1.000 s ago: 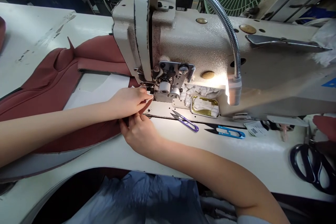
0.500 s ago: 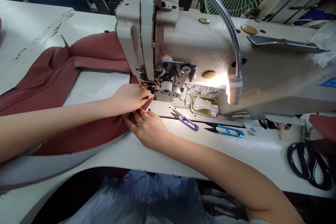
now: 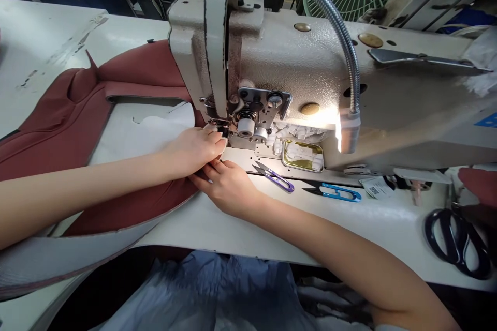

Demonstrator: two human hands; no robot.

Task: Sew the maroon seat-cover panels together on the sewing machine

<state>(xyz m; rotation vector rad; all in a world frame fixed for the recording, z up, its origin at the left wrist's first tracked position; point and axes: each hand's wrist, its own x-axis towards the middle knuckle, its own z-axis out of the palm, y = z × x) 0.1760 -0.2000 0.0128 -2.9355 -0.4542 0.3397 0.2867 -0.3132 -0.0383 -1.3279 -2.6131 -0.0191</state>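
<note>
A large reddish-brown sewn cover [image 3: 83, 134] with a grey-white backing lies on the white table, its near end under the head of a sewing machine [image 3: 267, 67]. My left hand [image 3: 194, 149] is closed on the edge of the cover just left of the needle area, fingers curled down. Close below it, my right hand [image 3: 229, 186] pinches the same edge, its fingertips partly hidden under the left hand. The presser foot [image 3: 224, 130] is half hidden behind my left fingers, and the needle cannot be made out.
Purple thread snips [image 3: 275, 177] and blue thread snips [image 3: 337, 193] lie right of my hands. A small tin [image 3: 303, 155] with white pieces stands by the machine bed. Black-handled scissors [image 3: 456, 243] rest at far right. A lamp [image 3: 348, 132] hangs on a flexible neck.
Both hands have shifted slightly, the right one a little to the right. The left fingers have curled over more. Within the cover's opening, a white flap now shows.
</note>
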